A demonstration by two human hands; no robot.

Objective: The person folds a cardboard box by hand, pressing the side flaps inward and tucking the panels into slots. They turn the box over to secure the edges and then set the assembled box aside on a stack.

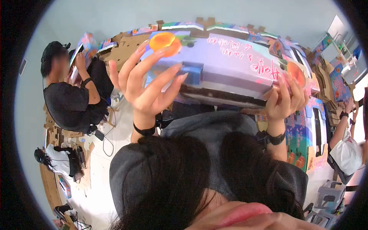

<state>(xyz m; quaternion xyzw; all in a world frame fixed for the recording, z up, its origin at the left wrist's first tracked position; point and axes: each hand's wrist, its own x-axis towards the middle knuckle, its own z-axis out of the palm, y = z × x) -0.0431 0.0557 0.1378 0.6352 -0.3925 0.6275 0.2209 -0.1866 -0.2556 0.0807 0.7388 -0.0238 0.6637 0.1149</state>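
Printed carton is hanging slightly tilted in front of the chest, spanning both hands, its lettering reading upside down, and whether anything beneath is bearing weight, we cannot tell! Danger is lurking at the left end: the left hand is lying loosely, fingers spread across the printed face, the grip well open and not closing round anything, so that end could be dipping if the other side slackens. Fingertips are sitting beside the blue tab, where a stray nail could be creasing the card or bending the flap. Over on the right, the right hand is doing the firmer work, its grip curling closed over the near corner; squeezing too hard there could be crushing that edge. And the pose: both forearms are rising from below, wrists banded and well apart, the left palm facing the carton, its outermost finger standing clear, the right fingers bending inward.
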